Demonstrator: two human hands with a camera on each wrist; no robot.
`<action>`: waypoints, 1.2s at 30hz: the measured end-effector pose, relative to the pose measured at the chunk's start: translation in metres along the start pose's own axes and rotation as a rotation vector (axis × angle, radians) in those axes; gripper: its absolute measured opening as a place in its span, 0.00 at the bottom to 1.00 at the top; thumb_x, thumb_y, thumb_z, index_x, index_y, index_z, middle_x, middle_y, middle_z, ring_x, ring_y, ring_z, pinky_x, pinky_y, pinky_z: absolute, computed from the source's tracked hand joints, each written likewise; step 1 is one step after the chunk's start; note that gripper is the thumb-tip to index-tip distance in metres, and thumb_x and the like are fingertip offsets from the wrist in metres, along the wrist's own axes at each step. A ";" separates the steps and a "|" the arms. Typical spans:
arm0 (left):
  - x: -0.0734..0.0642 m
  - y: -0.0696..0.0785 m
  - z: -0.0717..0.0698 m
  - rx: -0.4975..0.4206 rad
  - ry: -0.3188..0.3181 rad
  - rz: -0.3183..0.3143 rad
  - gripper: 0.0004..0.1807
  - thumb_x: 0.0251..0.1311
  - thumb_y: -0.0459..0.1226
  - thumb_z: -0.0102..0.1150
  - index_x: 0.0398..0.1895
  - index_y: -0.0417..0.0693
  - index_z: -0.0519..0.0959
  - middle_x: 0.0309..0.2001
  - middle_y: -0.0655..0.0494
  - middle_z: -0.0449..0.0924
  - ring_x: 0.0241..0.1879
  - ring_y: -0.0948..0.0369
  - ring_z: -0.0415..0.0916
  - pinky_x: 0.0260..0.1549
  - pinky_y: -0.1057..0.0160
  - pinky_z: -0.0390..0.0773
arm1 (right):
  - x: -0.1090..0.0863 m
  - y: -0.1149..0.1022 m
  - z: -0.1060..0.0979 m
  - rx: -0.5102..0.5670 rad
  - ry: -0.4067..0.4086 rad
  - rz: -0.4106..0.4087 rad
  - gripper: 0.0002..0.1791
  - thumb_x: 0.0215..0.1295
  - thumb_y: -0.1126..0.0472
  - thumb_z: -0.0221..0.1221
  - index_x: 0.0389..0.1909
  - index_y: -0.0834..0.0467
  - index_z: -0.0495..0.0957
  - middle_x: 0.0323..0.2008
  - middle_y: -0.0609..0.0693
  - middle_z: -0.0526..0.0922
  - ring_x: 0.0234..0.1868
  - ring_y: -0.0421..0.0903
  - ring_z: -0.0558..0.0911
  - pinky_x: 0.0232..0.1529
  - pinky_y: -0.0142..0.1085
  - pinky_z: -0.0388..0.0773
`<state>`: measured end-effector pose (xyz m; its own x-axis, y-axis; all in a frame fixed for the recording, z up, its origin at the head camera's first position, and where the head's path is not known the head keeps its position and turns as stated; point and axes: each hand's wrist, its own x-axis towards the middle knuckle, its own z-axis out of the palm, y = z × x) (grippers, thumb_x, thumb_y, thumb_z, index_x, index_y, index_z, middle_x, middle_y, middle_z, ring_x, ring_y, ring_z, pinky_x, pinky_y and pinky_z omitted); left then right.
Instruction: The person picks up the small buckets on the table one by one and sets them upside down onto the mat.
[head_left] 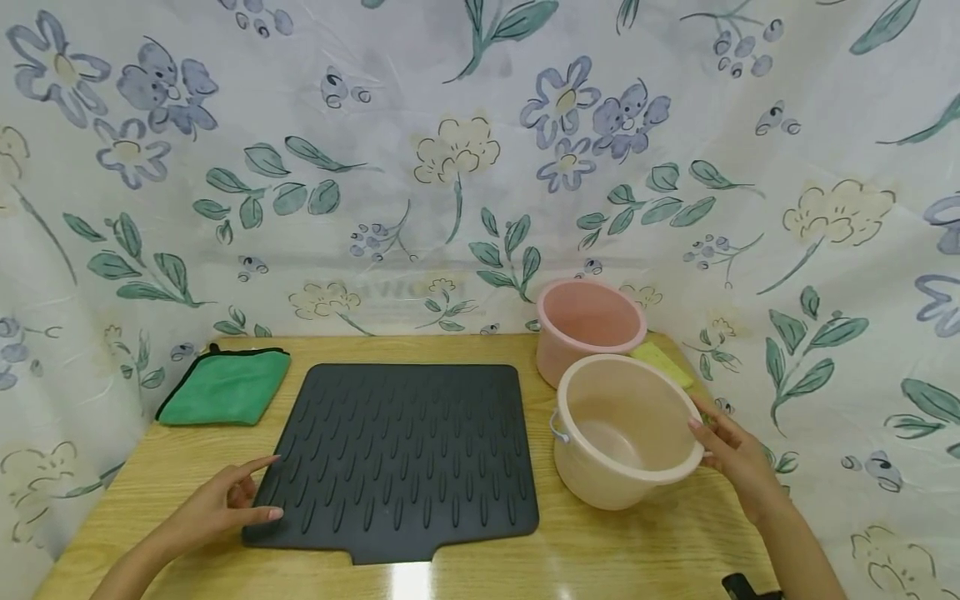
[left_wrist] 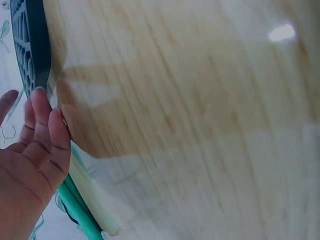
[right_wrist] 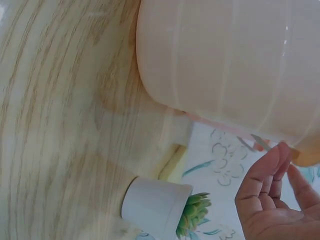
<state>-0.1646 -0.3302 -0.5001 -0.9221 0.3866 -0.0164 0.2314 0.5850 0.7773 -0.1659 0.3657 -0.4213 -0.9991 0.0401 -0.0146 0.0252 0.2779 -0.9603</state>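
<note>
A cream bucket [head_left: 611, 492] with a pale handle stands tilted toward me on the right of the table. My right hand [head_left: 738, 462] pinches its right rim, thumb over the inside and fingers outside; the right wrist view shows the hand [right_wrist: 275, 200] at the bucket's rim [right_wrist: 307, 156]. A dark grey ridged mat [head_left: 405, 450] lies flat in the middle. At its left edge my left hand [head_left: 217, 508] rests with thumb and forefinger apart, fingertips right at the mat. In the left wrist view, the fingers [left_wrist: 57, 130] are loosely straight beside the mat's corner [left_wrist: 42, 45].
Behind the cream bucket stands a pink bucket [head_left: 558, 350], with a yellow cloth [head_left: 663, 364] beside it. A folded green cloth [head_left: 228, 387] with black trim lies at the back left. A white potted succulent [right_wrist: 155, 207] stands near the right hand. Floral curtain surrounds the wooden table.
</note>
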 end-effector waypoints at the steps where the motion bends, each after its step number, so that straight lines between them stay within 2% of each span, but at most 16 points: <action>1: 0.000 -0.002 0.000 -0.012 -0.005 0.022 0.39 0.60 0.34 0.67 0.70 0.26 0.61 0.21 0.52 0.56 0.20 0.73 0.55 0.20 0.65 0.59 | 0.000 0.000 0.000 0.012 0.000 0.014 0.30 0.77 0.55 0.51 0.77 0.51 0.59 0.43 0.34 0.80 0.42 0.36 0.81 0.41 0.30 0.79; 3: -0.001 -0.006 -0.001 -0.023 -0.017 0.069 0.37 0.60 0.32 0.66 0.70 0.29 0.62 0.19 0.50 0.50 0.18 0.74 0.51 0.17 0.66 0.57 | 0.001 -0.001 0.001 0.041 -0.002 0.039 0.31 0.77 0.54 0.51 0.77 0.53 0.57 0.46 0.29 0.80 0.42 0.35 0.82 0.41 0.29 0.79; 5: -0.001 -0.008 -0.001 -0.032 -0.022 0.075 0.37 0.60 0.32 0.67 0.70 0.34 0.63 0.19 0.51 0.48 0.18 0.75 0.50 0.17 0.66 0.57 | 0.001 -0.002 0.001 0.089 -0.010 0.053 0.31 0.76 0.54 0.51 0.77 0.53 0.57 0.48 0.26 0.80 0.44 0.33 0.82 0.41 0.29 0.79; 7: -0.003 -0.009 -0.001 0.000 -0.011 0.054 0.37 0.59 0.34 0.67 0.71 0.38 0.64 0.23 0.55 0.52 0.21 0.74 0.53 0.19 0.66 0.58 | 0.001 -0.002 0.002 0.146 -0.022 0.054 0.31 0.76 0.55 0.52 0.77 0.51 0.58 0.49 0.26 0.80 0.44 0.33 0.84 0.41 0.30 0.80; 11: -0.005 -0.012 0.002 0.071 0.023 0.038 0.39 0.57 0.34 0.70 0.70 0.33 0.65 0.33 0.53 0.60 0.26 0.70 0.57 0.23 0.65 0.58 | 0.002 -0.003 0.002 0.260 -0.067 0.042 0.25 0.77 0.58 0.50 0.71 0.40 0.67 0.48 0.32 0.83 0.44 0.35 0.85 0.40 0.31 0.80; 15: -0.006 -0.015 0.004 0.107 0.049 0.020 0.39 0.54 0.35 0.72 0.68 0.32 0.67 0.33 0.52 0.60 0.28 0.68 0.56 0.25 0.65 0.57 | 0.002 -0.004 0.002 0.363 -0.123 0.029 0.21 0.78 0.61 0.47 0.59 0.33 0.76 0.46 0.37 0.85 0.42 0.36 0.86 0.39 0.30 0.81; 20: -0.007 -0.014 0.006 0.136 0.052 -0.034 0.40 0.53 0.39 0.73 0.67 0.32 0.69 0.33 0.53 0.60 0.29 0.67 0.54 0.26 0.66 0.56 | 0.002 -0.005 0.003 0.469 -0.145 0.017 0.23 0.78 0.65 0.45 0.54 0.35 0.80 0.46 0.40 0.82 0.39 0.38 0.85 0.37 0.29 0.81; 24: -0.006 -0.012 0.006 0.151 0.051 -0.041 0.40 0.53 0.41 0.73 0.67 0.32 0.69 0.33 0.53 0.60 0.29 0.68 0.54 0.26 0.66 0.56 | 0.001 -0.004 0.005 0.539 -0.156 0.004 0.23 0.77 0.67 0.45 0.54 0.39 0.82 0.47 0.42 0.81 0.38 0.39 0.84 0.35 0.28 0.81; 29: -0.006 -0.010 0.006 0.157 0.057 -0.055 0.41 0.51 0.42 0.74 0.67 0.34 0.69 0.33 0.53 0.61 0.29 0.68 0.55 0.26 0.66 0.57 | 0.001 0.000 0.005 0.619 -0.222 -0.058 0.25 0.77 0.70 0.43 0.60 0.43 0.79 0.50 0.44 0.82 0.36 0.38 0.84 0.34 0.27 0.81; 36: -0.006 -0.010 0.008 0.154 0.056 -0.069 0.40 0.52 0.41 0.74 0.67 0.34 0.69 0.34 0.52 0.63 0.29 0.68 0.55 0.26 0.66 0.58 | 0.001 0.004 0.007 0.641 -0.263 -0.143 0.27 0.77 0.71 0.41 0.67 0.46 0.74 0.60 0.37 0.77 0.39 0.38 0.83 0.34 0.27 0.80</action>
<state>-0.1585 -0.3327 -0.5130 -0.9523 0.3040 -0.0277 0.2081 0.7129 0.6697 -0.1674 0.3603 -0.4268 -0.9682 -0.2104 0.1350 -0.0516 -0.3603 -0.9314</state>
